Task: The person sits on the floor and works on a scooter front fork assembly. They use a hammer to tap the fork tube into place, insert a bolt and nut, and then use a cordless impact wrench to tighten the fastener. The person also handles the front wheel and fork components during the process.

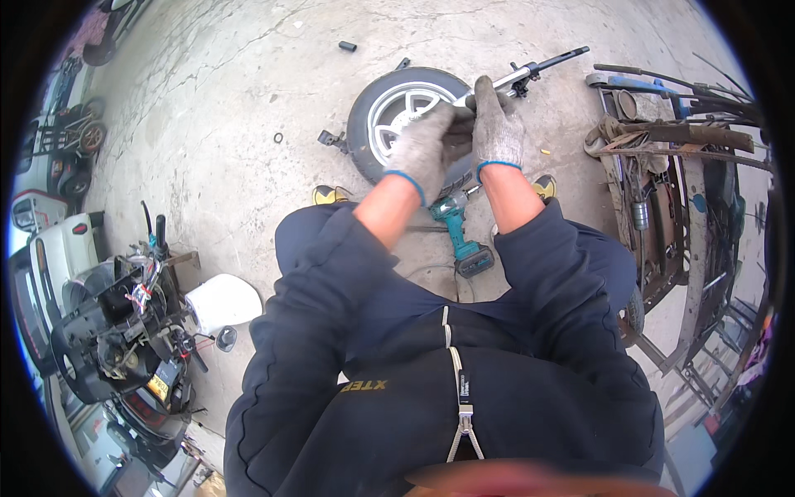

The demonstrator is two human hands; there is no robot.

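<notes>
My left hand (422,153) and my right hand (498,132) wear grey work gloves with blue cuffs and meet over a wheel. Motion blurs the left one; its fingers curl inward toward the right hand. My right hand is closed too, its thumb side up, and whatever sits between the two is hidden by the gloves. Beneath them lies the wheel (364,124), with a black tyre and silver spokes, flat on the floor. A long silver and black tube with a bracket (538,68) runs from behind my right hand toward the upper right.
Between my feet lies a teal cordless impact driver (455,224). A dark bracket (333,139), a black ring (278,137) and a short black cylinder (348,46) rest on concrete. A rusty metal frame (654,190) stands right; a partly stripped scooter (124,315) stands left, beside a white panel (224,300).
</notes>
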